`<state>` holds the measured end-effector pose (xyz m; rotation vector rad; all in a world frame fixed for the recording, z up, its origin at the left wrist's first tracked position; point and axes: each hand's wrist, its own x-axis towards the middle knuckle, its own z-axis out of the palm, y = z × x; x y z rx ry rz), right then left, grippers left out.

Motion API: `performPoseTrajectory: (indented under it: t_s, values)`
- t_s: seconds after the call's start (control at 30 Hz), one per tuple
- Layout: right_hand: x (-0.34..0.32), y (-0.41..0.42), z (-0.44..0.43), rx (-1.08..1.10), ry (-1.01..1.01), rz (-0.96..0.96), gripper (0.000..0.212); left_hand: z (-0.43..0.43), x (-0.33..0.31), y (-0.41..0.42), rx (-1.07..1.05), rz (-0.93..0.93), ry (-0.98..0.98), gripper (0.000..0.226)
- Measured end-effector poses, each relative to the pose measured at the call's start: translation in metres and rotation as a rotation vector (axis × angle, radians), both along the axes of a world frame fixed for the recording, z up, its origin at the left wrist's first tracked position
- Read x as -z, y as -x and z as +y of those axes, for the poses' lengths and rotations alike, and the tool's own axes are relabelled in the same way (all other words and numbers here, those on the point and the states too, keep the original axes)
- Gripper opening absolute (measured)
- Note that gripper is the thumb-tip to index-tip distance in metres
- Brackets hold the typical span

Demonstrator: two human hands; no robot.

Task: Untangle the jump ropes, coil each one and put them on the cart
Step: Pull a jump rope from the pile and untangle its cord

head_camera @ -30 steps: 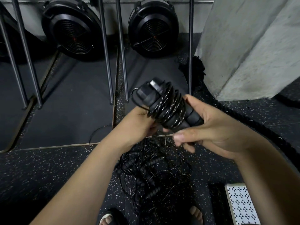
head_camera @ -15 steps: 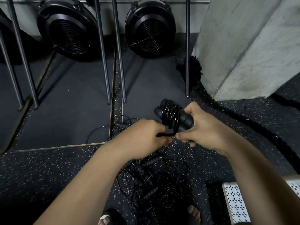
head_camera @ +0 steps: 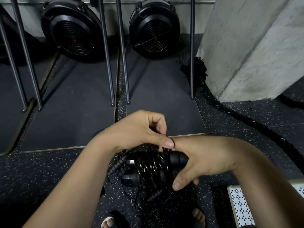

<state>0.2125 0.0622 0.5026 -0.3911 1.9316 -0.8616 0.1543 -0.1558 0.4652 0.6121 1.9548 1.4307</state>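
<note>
**While the right hand (head_camera: pixel 194 163) grips the wound jump rope (head_camera: pixel 151 168), the left hand (head_camera: pixel 139 130) pinches its cord (head_camera: pixel 162 150)**

Where the concrete pillar (head_camera: pixel 246 46) rises, two black fan housings (head_camera: pixel 72 28) stand to its left. Below and left of the pillar, both hands meet: the right is curled round the paired handles (head_camera: pixel 177 159), and the left's thumb and fingers nip a thin strand just above. Lower still from the pillar, a tangle of ropes (head_camera: pixel 154 196) lies on the floor beneath the bundle. A white perforated panel (head_camera: pixel 240 206) shows straight below the pillar.
</note>
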Motion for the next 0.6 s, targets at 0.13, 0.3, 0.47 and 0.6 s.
performPoseTrajectory:
  t_s: [0.13,0.3,0.47,0.6]
  values:
    - [-0.013,-0.004,0.01,0.148,0.369,-0.077,0.083,-0.006,0.004,0.011,-0.018,-0.083,-0.095,0.025]
    - [-0.004,0.0,0.011,0.303,0.739,-0.118,0.043,-0.013,0.04,0.016,-0.393,-0.118,-0.052,0.023]
    - [0.005,0.01,0.002,0.646,0.901,-0.103,0.046,0.036,0.002,-0.009,-0.412,0.085,-0.061,0.036]
    - [0.014,0.015,-0.001,0.822,0.736,0.064,0.049,0.045,0.022,-0.006,-0.529,0.115,-0.007,0.033]
